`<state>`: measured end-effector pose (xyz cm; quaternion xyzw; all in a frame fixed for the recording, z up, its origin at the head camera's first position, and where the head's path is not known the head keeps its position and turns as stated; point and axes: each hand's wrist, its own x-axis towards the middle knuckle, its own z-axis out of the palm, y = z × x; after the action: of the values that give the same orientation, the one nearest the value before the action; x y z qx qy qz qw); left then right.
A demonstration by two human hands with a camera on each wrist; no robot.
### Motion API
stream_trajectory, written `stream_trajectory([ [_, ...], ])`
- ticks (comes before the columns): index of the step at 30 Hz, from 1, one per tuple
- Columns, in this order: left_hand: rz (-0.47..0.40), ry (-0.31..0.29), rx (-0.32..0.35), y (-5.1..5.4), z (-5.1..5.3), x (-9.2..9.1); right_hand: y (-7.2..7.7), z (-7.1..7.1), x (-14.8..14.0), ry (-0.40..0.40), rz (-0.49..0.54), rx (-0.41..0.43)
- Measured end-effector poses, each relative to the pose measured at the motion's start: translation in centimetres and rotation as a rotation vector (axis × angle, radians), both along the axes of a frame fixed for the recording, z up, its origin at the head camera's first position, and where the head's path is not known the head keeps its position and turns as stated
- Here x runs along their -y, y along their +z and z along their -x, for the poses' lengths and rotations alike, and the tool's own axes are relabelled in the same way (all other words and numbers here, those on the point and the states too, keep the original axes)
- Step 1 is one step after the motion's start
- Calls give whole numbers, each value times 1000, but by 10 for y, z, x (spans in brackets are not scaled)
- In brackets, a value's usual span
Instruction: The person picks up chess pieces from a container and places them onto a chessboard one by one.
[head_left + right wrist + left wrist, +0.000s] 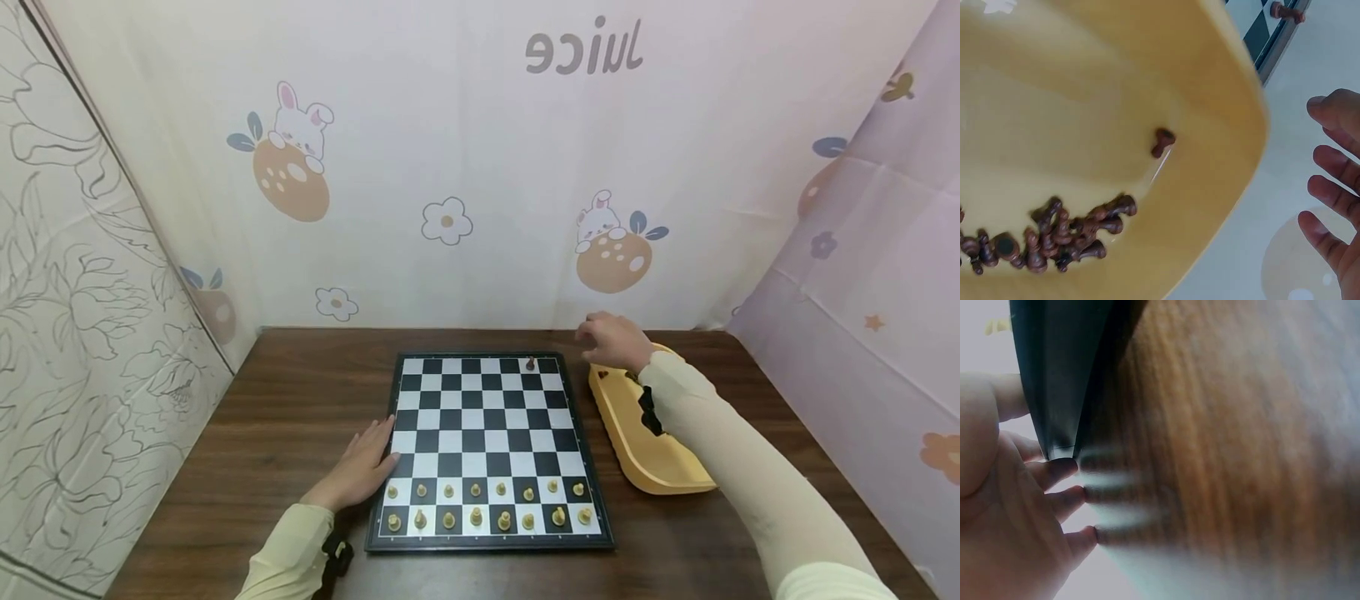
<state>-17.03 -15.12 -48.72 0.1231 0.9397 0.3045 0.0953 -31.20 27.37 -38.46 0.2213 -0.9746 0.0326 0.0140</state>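
Right hand (611,340) hovers by the far left corner of the one tray (637,482), its fingers relaxed and parted, gripping nothing. One left hand (360,467) rests against the left edge of the one board (483,430), fingers stretched out and touching the frame. Sixteen yellow pieces (476,517) stand on the board's two near rows, eight to a row. One brown piece (530,363) stands on the far row, second square from the right. More brown pieces (1035,259) lie in the tray: one by itself, the rest bunched along a side wall, overlapping too much for a sure count. They are dark reddish brown with a slight shine, narrow in the middle and flaring to round bases; one in the bunch shows a dark underside. The lone one lies tipped over, its dark base showing. Eight by eight squares, black and white, fill the board inside its black frame. The tray is plain yellow with rounded corners, to the right of the board. Both sit on a brown wood-grain bench (322,375).
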Motion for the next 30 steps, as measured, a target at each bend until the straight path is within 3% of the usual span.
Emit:
stream_trajectory([
  [15, 4, -2, -3, 1, -1, -1, -9, -21, -45, 23, 44, -26],
  [30, -2, 7, -4, 0, -1, -1, -19, -34, -76, 24, -42, -25],
])
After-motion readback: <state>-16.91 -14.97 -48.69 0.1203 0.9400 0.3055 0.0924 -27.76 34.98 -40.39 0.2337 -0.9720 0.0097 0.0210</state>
